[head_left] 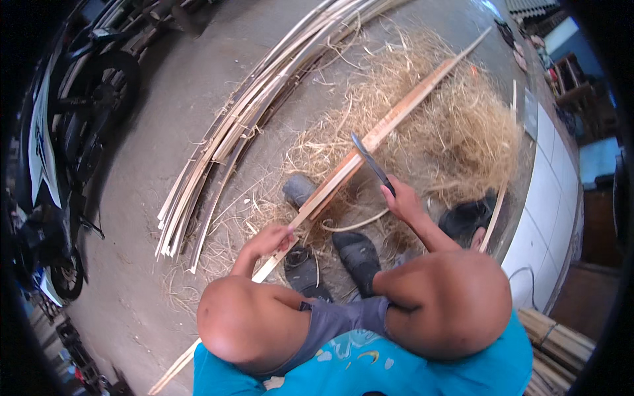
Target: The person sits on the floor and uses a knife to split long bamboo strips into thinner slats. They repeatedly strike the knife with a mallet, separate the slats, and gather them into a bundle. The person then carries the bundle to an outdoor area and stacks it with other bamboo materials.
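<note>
1. The pale strip [323,195] lies along a reddish-brown board [403,111] in front of the person, its long axis running diagonally from the lower left, by the left knee [247,323], away to the upper right.
2. The left hand [269,241] is nearer the strip: its fingers are closed on the near stretch, just beyond the left knee.
3. The right hand [404,200] is wrapped around the handle of a knife [372,160] and sits to the right of the strip, apart from it.
4. From that hand the strip lies to the left and ahead. The blade points that way and crosses the strip's line nearly squarely, farther out than the left hand; whether its edge touches the wood cannot be told.
5. A dark cylindrical block [298,189] stands just left of the board, curly shavings [475,138] spread around its far part, and a bundle of strips [244,119] lies farther left.
</note>
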Action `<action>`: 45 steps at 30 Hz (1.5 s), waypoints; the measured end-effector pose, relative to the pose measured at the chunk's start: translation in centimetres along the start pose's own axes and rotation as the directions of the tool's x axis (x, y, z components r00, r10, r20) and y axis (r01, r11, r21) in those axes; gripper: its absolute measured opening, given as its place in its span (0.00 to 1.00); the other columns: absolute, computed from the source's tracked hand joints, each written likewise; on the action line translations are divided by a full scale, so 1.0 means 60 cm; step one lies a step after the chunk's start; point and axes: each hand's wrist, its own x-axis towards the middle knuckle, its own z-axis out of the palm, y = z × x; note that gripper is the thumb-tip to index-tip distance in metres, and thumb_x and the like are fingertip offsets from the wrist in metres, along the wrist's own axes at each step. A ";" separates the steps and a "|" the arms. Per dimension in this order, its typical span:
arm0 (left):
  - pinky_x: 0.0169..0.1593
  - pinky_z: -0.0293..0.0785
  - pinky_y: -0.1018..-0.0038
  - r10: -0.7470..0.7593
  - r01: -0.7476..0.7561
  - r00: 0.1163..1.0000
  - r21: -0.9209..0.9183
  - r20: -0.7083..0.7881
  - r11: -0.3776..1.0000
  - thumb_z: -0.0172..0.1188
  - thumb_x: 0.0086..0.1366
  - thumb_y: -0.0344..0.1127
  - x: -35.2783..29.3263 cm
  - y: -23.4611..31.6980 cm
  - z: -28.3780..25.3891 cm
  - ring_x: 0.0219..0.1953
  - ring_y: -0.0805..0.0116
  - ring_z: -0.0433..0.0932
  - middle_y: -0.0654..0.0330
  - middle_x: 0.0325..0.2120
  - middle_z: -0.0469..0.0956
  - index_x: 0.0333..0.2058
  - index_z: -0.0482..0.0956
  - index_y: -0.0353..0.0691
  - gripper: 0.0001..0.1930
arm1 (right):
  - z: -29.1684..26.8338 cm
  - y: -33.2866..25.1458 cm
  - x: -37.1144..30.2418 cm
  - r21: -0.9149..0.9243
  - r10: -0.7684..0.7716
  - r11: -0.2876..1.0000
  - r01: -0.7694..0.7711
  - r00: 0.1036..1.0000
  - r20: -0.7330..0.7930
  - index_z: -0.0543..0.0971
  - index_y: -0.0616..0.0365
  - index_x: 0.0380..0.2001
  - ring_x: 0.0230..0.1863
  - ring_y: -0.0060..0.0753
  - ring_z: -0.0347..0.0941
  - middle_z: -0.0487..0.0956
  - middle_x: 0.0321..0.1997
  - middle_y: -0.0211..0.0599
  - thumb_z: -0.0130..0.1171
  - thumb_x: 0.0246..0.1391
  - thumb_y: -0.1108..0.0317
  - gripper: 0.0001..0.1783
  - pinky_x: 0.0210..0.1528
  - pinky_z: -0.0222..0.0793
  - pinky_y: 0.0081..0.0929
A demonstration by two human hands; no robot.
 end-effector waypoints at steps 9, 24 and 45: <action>0.30 0.73 0.75 0.070 -0.048 0.983 0.133 -0.168 0.990 0.50 0.75 0.51 -0.067 -0.059 -0.028 0.23 0.76 0.73 0.64 0.22 0.76 0.37 0.81 0.35 0.23 | -0.057 0.042 0.025 0.112 0.180 0.979 -0.170 0.980 -0.084 0.77 0.52 0.54 0.49 0.56 0.78 0.82 0.48 0.51 0.54 0.64 0.51 0.22 0.52 0.73 0.47; 0.23 0.65 0.74 -0.042 0.069 0.967 0.097 -0.251 0.993 0.53 0.74 0.53 -0.117 -0.041 -0.022 0.19 0.78 0.67 0.66 0.16 0.72 0.30 0.82 0.33 0.25 | -0.001 -0.026 -0.014 0.159 -0.142 0.980 0.122 0.982 0.123 0.76 0.45 0.55 0.42 0.48 0.82 0.82 0.47 0.47 0.53 0.65 0.59 0.17 0.45 0.77 0.47; 0.29 0.69 0.73 -0.131 0.137 0.950 0.002 -0.282 0.991 0.55 0.73 0.52 -0.122 -0.049 0.024 0.23 0.77 0.72 0.61 0.20 0.78 0.33 0.83 0.32 0.24 | -0.053 0.056 0.080 -0.008 -0.012 1.000 0.011 0.995 -0.101 0.77 0.48 0.54 0.39 0.58 0.80 0.82 0.41 0.52 0.55 0.63 0.49 0.22 0.42 0.75 0.48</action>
